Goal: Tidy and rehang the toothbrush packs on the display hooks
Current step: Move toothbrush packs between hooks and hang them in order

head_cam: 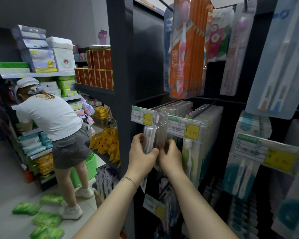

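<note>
A tall dark rack (121, 66) carries rows of toothbrush packs (151, 135), and the front ones of the row nearest the rack's left post are held. The left hand (141, 156) curls round them from the post side and the right hand (170, 157) pinches them from the other side. They hang just below a hook (162, 106) with a yellow price tag (142, 115).
</note>
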Action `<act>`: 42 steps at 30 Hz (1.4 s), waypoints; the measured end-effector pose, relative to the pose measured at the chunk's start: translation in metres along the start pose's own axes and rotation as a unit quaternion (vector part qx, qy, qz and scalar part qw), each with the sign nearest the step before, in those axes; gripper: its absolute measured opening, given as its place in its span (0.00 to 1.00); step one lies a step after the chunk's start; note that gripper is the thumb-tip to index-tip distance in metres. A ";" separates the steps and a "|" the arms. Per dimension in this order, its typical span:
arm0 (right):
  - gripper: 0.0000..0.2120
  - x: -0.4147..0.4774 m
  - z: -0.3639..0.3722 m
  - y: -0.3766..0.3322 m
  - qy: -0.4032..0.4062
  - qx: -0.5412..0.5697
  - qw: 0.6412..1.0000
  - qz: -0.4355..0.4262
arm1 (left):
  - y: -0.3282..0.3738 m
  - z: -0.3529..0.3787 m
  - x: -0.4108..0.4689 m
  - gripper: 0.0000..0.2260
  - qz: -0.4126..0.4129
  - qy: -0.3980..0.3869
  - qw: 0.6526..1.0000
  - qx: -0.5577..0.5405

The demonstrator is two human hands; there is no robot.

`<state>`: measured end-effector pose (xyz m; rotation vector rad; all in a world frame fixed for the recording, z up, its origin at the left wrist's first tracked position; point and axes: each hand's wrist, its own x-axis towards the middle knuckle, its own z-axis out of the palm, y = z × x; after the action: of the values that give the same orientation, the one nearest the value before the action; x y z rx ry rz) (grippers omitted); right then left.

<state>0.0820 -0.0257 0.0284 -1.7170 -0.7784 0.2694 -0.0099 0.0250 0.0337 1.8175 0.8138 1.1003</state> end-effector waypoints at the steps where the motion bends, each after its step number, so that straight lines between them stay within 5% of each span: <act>1: 0.11 0.000 0.000 0.001 -0.001 0.015 1.000 0.000 | 0.000 0.001 -0.001 0.27 0.000 -0.001 1.000 -0.001; 18: 0.12 -0.018 -0.010 0.002 0.052 -0.141 0.984 -0.092 | -0.007 0.009 -0.013 0.35 0.045 0.061 0.997 0.021; 24: 0.06 -0.022 -0.017 -0.005 0.072 -0.138 0.980 -0.120 | -0.024 0.014 -0.024 0.21 0.124 0.169 0.970 0.120; 27: 0.05 -0.025 -0.021 -0.012 0.070 -0.136 0.980 -0.131 | -0.032 0.015 -0.031 0.10 0.058 0.132 0.984 0.103; 32: 0.05 -0.030 -0.026 -0.015 0.055 -0.138 0.981 -0.121 | -0.053 0.023 -0.046 0.22 -0.121 0.011 0.991 0.061; 38: 0.08 -0.029 -0.030 -0.014 0.053 -0.174 0.976 -0.120 | -0.048 0.032 -0.054 0.20 -0.329 -0.075 0.922 -0.189; 42: 0.07 -0.030 -0.032 -0.017 0.046 -0.183 0.976 -0.112 | -0.044 0.032 -0.063 0.17 -0.329 -0.114 0.899 -0.265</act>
<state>0.0711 -0.0673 0.0474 -1.9473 -0.9903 -0.1163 -0.0107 -0.0189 -0.0365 1.0571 0.8001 0.5669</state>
